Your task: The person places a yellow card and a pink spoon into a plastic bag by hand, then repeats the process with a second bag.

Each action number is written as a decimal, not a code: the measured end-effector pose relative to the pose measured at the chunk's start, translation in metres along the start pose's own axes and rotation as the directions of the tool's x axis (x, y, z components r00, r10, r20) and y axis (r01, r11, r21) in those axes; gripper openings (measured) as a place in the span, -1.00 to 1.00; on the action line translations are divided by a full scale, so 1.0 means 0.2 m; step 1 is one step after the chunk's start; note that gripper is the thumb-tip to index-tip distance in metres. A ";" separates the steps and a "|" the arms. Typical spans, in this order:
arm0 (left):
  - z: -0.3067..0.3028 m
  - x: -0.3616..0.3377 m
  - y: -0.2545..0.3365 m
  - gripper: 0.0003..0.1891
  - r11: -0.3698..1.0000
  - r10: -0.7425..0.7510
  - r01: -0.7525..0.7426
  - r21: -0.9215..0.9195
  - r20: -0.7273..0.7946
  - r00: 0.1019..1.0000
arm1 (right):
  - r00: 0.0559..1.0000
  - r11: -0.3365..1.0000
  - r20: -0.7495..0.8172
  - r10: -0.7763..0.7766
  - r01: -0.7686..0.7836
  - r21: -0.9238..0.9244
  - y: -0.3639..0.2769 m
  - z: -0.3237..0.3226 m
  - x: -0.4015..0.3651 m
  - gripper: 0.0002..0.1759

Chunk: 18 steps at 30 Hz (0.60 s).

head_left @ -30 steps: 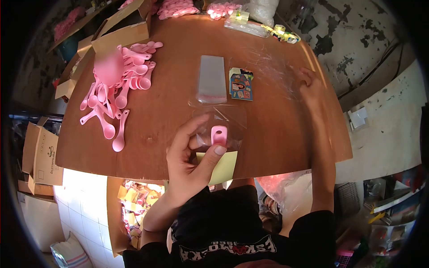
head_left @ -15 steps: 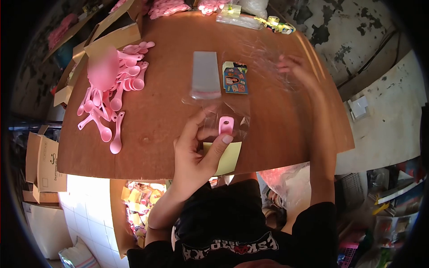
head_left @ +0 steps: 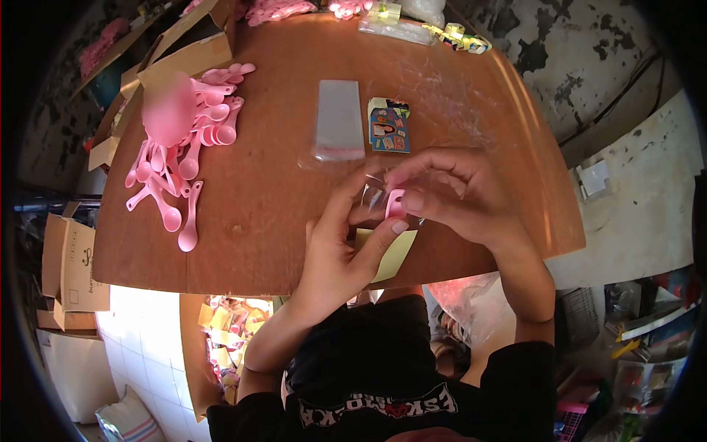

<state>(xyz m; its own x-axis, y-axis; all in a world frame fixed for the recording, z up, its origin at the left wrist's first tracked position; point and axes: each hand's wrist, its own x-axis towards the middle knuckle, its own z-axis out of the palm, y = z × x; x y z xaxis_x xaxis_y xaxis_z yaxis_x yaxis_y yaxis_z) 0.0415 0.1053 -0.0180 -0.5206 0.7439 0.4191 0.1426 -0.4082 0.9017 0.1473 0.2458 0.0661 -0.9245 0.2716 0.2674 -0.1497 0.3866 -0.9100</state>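
Observation:
My left hand (head_left: 335, 247) is closed around a clear plastic bag (head_left: 373, 194), its thumb pressed near the end of a pink spoon handle (head_left: 395, 200) with a hole in it. The rest of that spoon is hidden by the hand. A pale yellow card (head_left: 396, 258) sticks out below the thumb. My right hand (head_left: 471, 193) is curled at the bag's upper end, thumb and fingers closed on the film beside the handle. Just beyond both hands lie a stack of clear bags (head_left: 339, 121) and a small pile of printed cards (head_left: 389, 131).
A heap of pink measuring spoons (head_left: 193, 158) spreads over the left of the brown table (head_left: 250, 199). Loose clear film (head_left: 449, 96) lies at the back right. An open cardboard box (head_left: 188, 59) stands back left; a box of packed items (head_left: 236, 331) sits below the front edge.
My right hand has come from the loose film at the back right to the bag and closed on its upper end. My left hand has shifted slightly right with the bag.

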 end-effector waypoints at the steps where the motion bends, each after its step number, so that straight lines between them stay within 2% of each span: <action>1: 0.00 0.00 0.01 -0.26 1.000 -0.011 0.011 -0.004 0.046 0.999 | 1.000 1.000 0.001 0.002 -0.002 0.005 -0.04 0.01 -0.01 -0.81; 2: 0.00 -0.01 0.03 -0.26 1.000 -0.015 0.015 -0.001 0.044 0.999 | 0.998 1.000 -0.053 0.019 -0.020 -0.018 -0.11 0.02 -0.01 -0.83; 3: 0.02 -0.01 0.06 -0.18 0.996 0.062 -0.061 -0.058 0.004 0.998 | 0.994 0.999 -0.104 0.032 -0.036 -0.041 -0.16 0.02 -0.01 -0.85; 4: 0.02 0.00 0.08 -0.10 0.984 0.136 -0.139 -0.111 -0.040 0.990 | 0.974 0.988 -0.188 -0.124 0.104 -0.111 -0.19 0.00 -0.01 -0.87; 5: -0.01 0.00 0.07 -0.10 0.985 0.134 -0.137 -0.107 -0.043 0.990 | 0.975 0.989 -0.185 -0.123 0.105 -0.106 -0.19 0.00 0.00 -0.87; 6: -0.05 0.01 0.06 -0.04 0.977 0.209 -0.210 -0.037 -0.022 0.978 | 0.914 0.946 -0.270 -0.304 0.256 -0.198 -0.20 -0.01 0.02 -0.87; 7: -0.07 0.02 0.06 0.03 0.958 0.284 -0.284 0.031 0.003 0.959 | 0.814 0.871 -0.332 -0.477 0.388 -0.301 -0.20 -0.03 0.04 -0.88; 8: -0.06 0.02 0.08 -0.01 0.973 0.229 -0.230 -0.009 -0.056 0.972 | 0.814 0.870 -0.330 -0.479 0.391 -0.300 -0.19 -0.05 0.06 -0.88; 10: -0.09 0.02 0.06 -0.05 0.971 0.234 -0.232 0.063 -0.043 0.971 | 0.924 0.927 -0.238 -0.300 0.224 -0.301 -0.16 -0.09 0.08 -0.86; 11: -0.10 0.02 0.06 -0.09 0.966 0.231 -0.225 0.130 -0.038 0.972 | 0.924 0.926 -0.235 -0.303 0.227 -0.301 -0.17 -0.09 0.09 -0.86; 13: -0.09 0.02 0.05 -0.14 0.968 0.205 -0.197 0.154 -0.042 0.978 | 0.920 0.977 -0.332 -0.210 0.181 -0.116 -0.18 -0.08 0.10 -0.83; 14: -0.09 0.03 0.06 -0.19 0.968 0.185 -0.177 0.179 -0.030 0.982 | 0.919 0.976 -0.332 -0.212 0.183 -0.116 -0.18 -0.07 0.10 -0.83; 16: -0.09 0.05 0.06 -0.21 0.957 0.189 -0.189 0.218 0.025 0.982 | 0.956 0.956 -0.288 -0.061 -0.027 -0.292 -0.20 -0.06 0.08 -0.82; 17: -0.09 0.06 0.07 -0.23 0.946 0.186 -0.199 0.256 0.075 0.980 | 0.957 0.956 -0.283 -0.062 -0.025 -0.294 -0.20 -0.05 0.07 -0.82; 18: -0.07 0.08 0.08 -0.30 0.944 0.222 -0.228 0.237 0.053 0.974 | 0.964 0.943 -0.254 -0.078 -0.012 -0.331 -0.20 -0.04 0.07 -0.82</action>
<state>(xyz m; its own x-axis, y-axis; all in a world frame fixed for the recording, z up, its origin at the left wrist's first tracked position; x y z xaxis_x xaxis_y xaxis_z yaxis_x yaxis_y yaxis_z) 0.0236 0.1021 0.0020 -0.4311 0.6618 0.6134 0.4528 -0.4294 0.7814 0.1438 0.2402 0.1089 -0.7904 0.4561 0.4090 -0.0144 0.6536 -0.7567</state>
